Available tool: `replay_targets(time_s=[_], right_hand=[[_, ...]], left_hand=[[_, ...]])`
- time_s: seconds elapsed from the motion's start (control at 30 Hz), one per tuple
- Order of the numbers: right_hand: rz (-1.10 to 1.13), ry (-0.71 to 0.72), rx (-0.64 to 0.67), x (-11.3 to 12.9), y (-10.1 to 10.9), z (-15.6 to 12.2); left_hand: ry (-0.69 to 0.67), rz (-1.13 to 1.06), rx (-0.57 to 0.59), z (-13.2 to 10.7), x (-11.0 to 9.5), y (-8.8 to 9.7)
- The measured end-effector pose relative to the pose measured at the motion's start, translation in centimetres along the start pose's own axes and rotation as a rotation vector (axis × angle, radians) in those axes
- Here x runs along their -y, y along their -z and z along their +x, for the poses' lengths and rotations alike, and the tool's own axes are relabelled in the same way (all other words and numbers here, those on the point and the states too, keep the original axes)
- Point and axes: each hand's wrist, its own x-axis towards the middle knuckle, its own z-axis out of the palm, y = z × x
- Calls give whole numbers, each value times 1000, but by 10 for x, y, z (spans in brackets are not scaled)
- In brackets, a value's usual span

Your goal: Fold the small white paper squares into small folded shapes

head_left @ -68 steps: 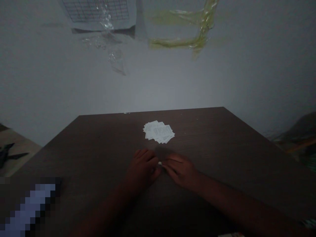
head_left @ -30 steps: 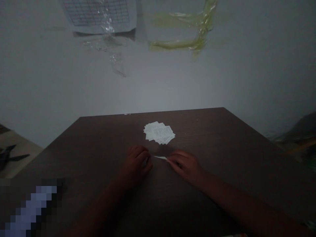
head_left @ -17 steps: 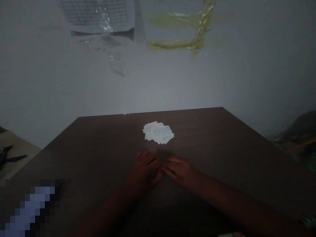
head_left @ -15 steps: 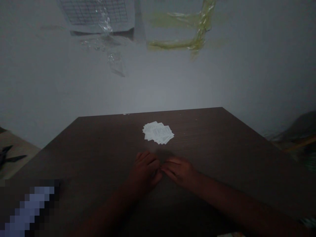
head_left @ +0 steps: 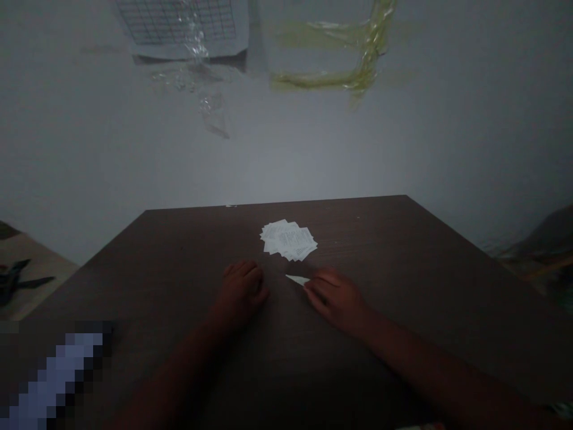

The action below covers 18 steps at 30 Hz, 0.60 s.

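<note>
A loose pile of small white printed paper slips [head_left: 289,240] lies on the dark brown table [head_left: 403,269] near its far edge. My right hand [head_left: 336,297] pinches one small white slip [head_left: 297,279] by its end, just in front of the pile. My left hand [head_left: 242,291] rests on the table to the left of that slip, fingers curled under, and I see nothing in it. The two hands are apart. The room is dim.
A pale wall stands right behind the table, with a gridded sheet [head_left: 179,24] and strips of yellowish tape [head_left: 340,54] stuck high on it. A dark object [head_left: 18,280] lies on a lower surface at the far left. A blurred patch covers the near left corner.
Half a second ago both hands were together over the slip. Now they have parted: my left hand has slid left, and my right hand holds the slip, which shows again.
</note>
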Motion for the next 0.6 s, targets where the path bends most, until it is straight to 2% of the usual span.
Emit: replay_targets(time_s=[0.1,0.17,0.27,0.37,0.47,0.6], right_hand=[[-130,-44,144,-5,-12,-3],[-129,-40,202,-5,-21,-6],[-29,-91,291,1,-30,-9],[150,-180,378,9,-26,-10],[340,-287,385,13,-17,-9],[411,-380,287,0,-8,-7]], left_hand=[[-30,-41,9,-2,-5,-8],[-80,-84,33,-5,-15,-16],[-131,-118,113,-8,-29,-24],[-89,-73,236,-6,-35,-25],[-27,-41,355,-1,-35,-23],[-32,-56,393,0,-29,-23]])
